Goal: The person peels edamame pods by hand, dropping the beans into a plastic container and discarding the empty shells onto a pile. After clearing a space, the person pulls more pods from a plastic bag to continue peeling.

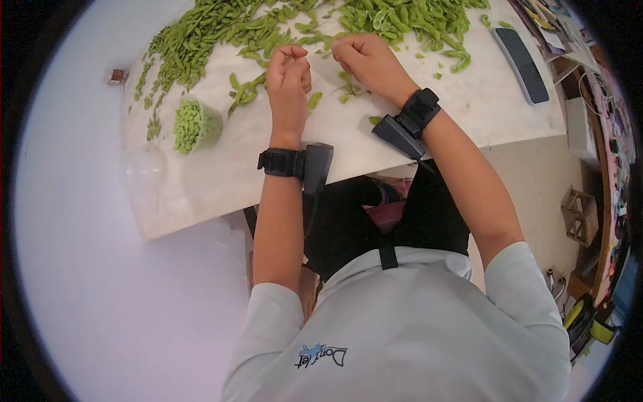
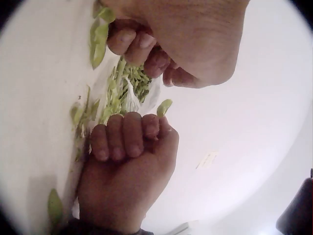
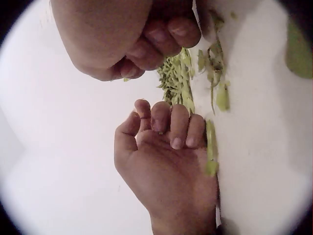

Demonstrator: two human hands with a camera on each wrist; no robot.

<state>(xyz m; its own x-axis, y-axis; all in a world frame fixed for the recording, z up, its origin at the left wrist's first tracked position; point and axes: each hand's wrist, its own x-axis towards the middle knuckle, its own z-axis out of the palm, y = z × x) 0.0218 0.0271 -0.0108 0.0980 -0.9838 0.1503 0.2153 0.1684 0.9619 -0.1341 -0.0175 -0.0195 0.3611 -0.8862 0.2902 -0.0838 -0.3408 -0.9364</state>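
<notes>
My right hand (image 1: 370, 61) pinches a green soybean pod (image 2: 164, 107) between thumb and index finger, its end sticking up past the thumb in the left wrist view. Facing it, a short gap away, is my left hand (image 1: 289, 75), its fingers loosely curled and palm visible with nothing showing in it in the right wrist view (image 3: 171, 166). Both hands are low over the near side of the table. Behind them spreads a heap of soybean pods (image 1: 201, 37). A second pile of pods (image 1: 408, 17) lies at the back right.
A clear plastic cup (image 1: 213, 124) of shelled green beans (image 1: 187, 127) stands left of my left hand. A phone (image 1: 521, 65) lies near the right edge of the white-covered table (image 1: 482, 120). Loose pods (image 1: 246, 92) and scraps lie around the hands.
</notes>
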